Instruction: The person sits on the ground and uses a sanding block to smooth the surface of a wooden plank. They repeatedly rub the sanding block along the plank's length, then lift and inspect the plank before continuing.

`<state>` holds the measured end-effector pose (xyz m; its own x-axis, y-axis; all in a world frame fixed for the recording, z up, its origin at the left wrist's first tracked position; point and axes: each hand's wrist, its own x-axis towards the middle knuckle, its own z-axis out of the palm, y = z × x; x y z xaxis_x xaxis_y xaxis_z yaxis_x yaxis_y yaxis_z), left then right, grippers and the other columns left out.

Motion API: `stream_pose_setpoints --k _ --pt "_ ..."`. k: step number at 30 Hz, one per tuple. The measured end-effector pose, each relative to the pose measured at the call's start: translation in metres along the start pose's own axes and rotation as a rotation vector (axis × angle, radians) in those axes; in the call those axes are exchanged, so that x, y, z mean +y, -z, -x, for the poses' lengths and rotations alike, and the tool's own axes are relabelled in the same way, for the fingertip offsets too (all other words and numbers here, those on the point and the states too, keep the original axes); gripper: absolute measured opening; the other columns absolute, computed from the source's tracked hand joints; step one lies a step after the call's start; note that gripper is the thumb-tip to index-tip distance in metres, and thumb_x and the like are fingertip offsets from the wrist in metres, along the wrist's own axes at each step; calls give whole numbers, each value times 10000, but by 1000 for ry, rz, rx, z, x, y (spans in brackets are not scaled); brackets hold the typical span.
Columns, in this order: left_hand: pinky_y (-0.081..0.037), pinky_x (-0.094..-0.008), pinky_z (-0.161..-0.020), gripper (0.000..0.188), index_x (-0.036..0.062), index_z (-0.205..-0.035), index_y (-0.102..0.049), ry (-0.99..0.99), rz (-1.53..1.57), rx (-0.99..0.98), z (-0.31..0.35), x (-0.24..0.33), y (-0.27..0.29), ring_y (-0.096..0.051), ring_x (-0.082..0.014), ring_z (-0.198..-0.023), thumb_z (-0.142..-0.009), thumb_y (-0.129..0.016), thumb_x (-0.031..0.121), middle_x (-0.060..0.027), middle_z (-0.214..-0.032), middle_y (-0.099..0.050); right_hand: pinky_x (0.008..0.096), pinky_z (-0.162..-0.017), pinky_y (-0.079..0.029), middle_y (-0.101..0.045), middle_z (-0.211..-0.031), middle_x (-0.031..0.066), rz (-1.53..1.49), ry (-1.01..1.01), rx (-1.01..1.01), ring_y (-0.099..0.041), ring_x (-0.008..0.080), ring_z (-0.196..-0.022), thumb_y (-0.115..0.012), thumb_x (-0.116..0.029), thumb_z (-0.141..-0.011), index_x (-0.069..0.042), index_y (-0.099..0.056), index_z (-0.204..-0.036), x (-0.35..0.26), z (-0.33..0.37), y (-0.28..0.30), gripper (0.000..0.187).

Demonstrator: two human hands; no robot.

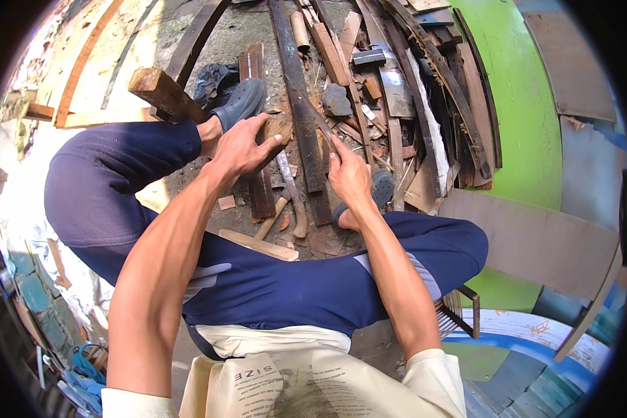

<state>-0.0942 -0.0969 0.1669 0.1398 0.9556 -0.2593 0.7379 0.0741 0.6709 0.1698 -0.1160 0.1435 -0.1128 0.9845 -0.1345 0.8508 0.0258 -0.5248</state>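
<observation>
Head view, the only one. Nearest us: a cream apron (pixel 306 380) across the lap, then both bare forearms running up over dark blue trousers (pixel 271 279). We sit low, knees spread, feet in grey clogs (pixel 240 103) on dirt.

Left hand (pixel 242 148): fingers curled shut around a small brown wood chunk (pixel 280 129), thumb pressed on its top face. The chunk sits at the hand's far end, just beside the long dark plank (pixel 301 104).

Right hand (pixel 348 175): fingers pinched together on a thin dark blade-like tool (pixel 324 127) (chisel or knife, too slim to tell). Its tip angles up and left from the grip, reaching toward the chunk; contact we cannot tell.

Below both grips, between the feet: a wooden-handled tool (pixel 294 202), pale offcuts (pixel 257 244), chips. Beyond the grips: a scrap heap of planks (pixel 411 90). A block-headed mallet (pixel 163 94) lies left of the left hand, past the knee. Green board (pixel 529 104) well off to the right.

Progress, judged: the chunk looks rough, edges uneven; chips on the ground suggest some cutting done, shaping mostly left.
</observation>
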Motion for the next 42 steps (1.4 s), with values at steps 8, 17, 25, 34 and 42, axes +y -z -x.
stream_pose_setpoints --k 8,17,25,34,42 --pt "-463 -435 -989 446 -5 -1296 -553 -181 170 145 1 41 27 -620 -364 -1100 -1018 -614 338 -238 -1130 -646 539 -1019 -447 -694 -1242 228 9 -388 -172 -631 427 -1179 -568 -132 -894 -107 -602 -1429 35 1 -28 537" --pt "-480 -268 -874 342 -4 -1325 -505 -203 762 206 15 95 28 -550 -91 -986 -1095 -530 248 -53 -1093 -627 444 -1089 -451 -608 -1383 265 -628 187 -159 -578 387 -1294 -687 -623 -917 -25 -507 -1495 -72 2 84 851" --pt "-478 -269 -877 312 2 -1295 -549 -77 855 206 17 107 17 -562 -89 -983 -1087 -528 234 -47 -1078 -639 431 -972 -524 -688 -1216 257 -567 99 -161 -675 396 -1139 -818 -392 -867 46 -560 -1378 -67 15 90 721" --pt "-493 -322 -947 372 43 -1408 -526 -119 693 404 24 167 13 -573 -165 -1176 -1064 -567 177 -148 -1343 -585 448 -793 -548 -683 -1005 199 -450 148 235 -691 385 -920 -862 -351 -806 26 -634 -1257 -66 42 108 631" --pt "-409 -465 -1096 406 0 -1245 -657 -513 317 617 51 187 -1 -548 -371 -1297 -850 -730 59 -221 -1405 -558 420 -686 -536 -651 -885 136 -359 176 397 -667 327 -795 -869 -293 -771 0 -661 -1253 -72 49 134 601"
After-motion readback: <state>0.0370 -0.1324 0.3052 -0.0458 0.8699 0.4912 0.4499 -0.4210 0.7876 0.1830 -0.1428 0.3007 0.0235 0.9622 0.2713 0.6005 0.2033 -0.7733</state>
